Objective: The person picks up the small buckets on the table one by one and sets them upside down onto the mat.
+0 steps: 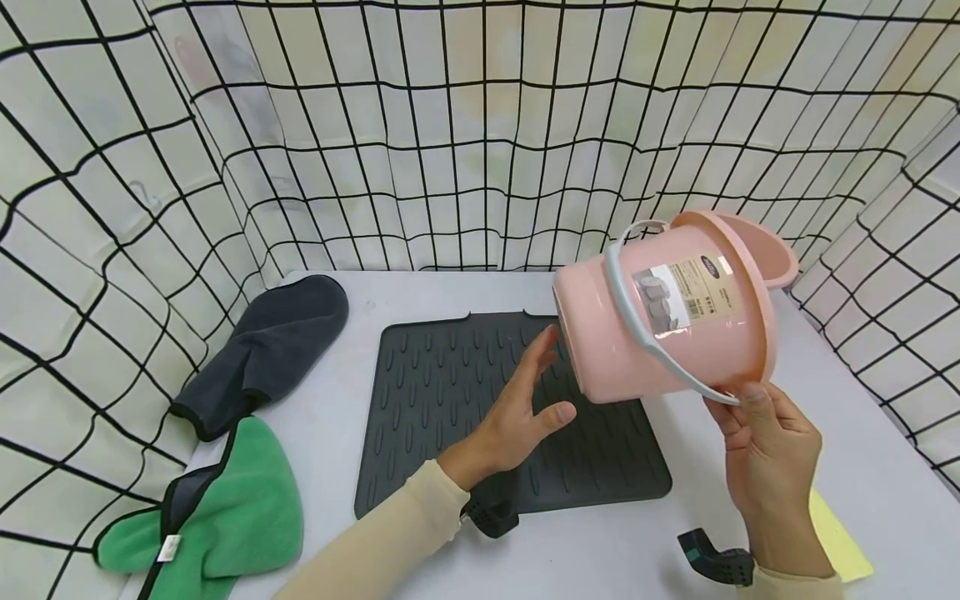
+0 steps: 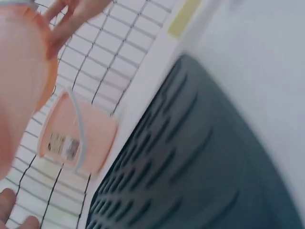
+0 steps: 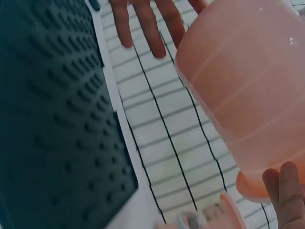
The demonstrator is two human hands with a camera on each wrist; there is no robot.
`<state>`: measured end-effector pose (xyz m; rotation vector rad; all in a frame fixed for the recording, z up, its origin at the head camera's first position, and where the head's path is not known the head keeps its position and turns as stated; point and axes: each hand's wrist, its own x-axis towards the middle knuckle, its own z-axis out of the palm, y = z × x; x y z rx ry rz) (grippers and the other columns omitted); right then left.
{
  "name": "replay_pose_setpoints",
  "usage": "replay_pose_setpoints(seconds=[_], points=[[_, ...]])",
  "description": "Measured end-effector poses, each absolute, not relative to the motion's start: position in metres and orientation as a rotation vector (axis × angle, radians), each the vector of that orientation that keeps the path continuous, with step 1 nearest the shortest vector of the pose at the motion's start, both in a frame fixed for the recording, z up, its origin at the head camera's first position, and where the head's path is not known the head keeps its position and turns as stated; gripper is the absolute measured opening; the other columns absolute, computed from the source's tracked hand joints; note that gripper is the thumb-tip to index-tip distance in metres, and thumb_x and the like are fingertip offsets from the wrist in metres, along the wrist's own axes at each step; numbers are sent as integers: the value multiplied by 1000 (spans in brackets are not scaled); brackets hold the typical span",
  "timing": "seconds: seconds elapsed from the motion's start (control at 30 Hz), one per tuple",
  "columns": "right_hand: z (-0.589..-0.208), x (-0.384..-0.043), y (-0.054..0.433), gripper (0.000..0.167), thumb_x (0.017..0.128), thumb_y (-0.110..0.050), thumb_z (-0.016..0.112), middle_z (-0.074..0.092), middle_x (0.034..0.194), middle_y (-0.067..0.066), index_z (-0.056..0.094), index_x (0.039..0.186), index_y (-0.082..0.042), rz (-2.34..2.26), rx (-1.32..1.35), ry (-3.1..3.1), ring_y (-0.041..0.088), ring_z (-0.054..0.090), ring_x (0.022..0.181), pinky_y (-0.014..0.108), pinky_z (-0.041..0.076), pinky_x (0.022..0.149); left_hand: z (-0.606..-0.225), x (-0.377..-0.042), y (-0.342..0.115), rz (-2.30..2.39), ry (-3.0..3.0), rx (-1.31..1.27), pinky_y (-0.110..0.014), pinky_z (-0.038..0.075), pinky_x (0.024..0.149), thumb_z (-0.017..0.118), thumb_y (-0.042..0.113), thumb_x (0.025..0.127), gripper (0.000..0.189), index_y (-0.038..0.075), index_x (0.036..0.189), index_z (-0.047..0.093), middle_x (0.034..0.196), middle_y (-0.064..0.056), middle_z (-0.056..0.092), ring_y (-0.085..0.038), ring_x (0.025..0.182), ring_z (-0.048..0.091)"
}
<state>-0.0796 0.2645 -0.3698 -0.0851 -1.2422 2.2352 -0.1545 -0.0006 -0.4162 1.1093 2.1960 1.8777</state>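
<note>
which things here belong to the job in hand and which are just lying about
Seemingly in the job:
held pink bucket
right hand, gripping it
left hand, open near its base

Apparently lying about:
second bucket
ridged mat
dark cloth
green cloth
yellow sheet

Dressed in pale cream, with a plain left sleeve [image 1: 378, 546] at near centre, softly creased and ending in a snug cuff [image 1: 442, 493] before a bare left hand [image 1: 506, 425]. Wears a blocky black left wrist device [image 1: 495, 518] there. At near right, shows a matching right sleeve [image 1: 795, 586], a bare right hand [image 1: 776, 450] and a curved black right wrist device [image 1: 723, 568] marked with a small green patch [image 1: 693, 553].
</note>
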Motion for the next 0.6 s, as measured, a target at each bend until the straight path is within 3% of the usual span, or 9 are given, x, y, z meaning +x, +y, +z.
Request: replay_pose_setpoints(seconds=[0.13, 0.3, 0.6], points=[[-372, -83, 244, 19, 103, 2, 61, 67, 112, 21, 71, 111, 17, 2326, 2, -1161, 29, 77, 96, 39, 57, 90, -419, -151, 7, 2235, 2014, 1110, -59, 35, 119, 52, 76, 95, 97, 28, 167, 8, 173, 2, 10, -29, 155, 31], [-377, -84, 221, 17, 104, 2, 60, 63, 116, 21, 73, 103, 13, 2388, 4, -1114, 31, 76, 100, 41, 54, 93, -418, -152, 17, 2608, 1701, 1096, -42, 52, 107, 71, 58, 94, 97, 18, 164, 17, 165, -9, 23, -35, 142, 45], [-388, -82, 195, 15, 102, 6, 61, 72, 107, 17, 75, 104, 11, 2302, -17, -1263, 24, 76, 100, 37, 57, 91, -413, -150, 37, 2912, 1486, 770, -36, 53, 105, 77, 66, 85, 101, 19, 158, 26, 151, -10, 44, -27, 132, 51]])
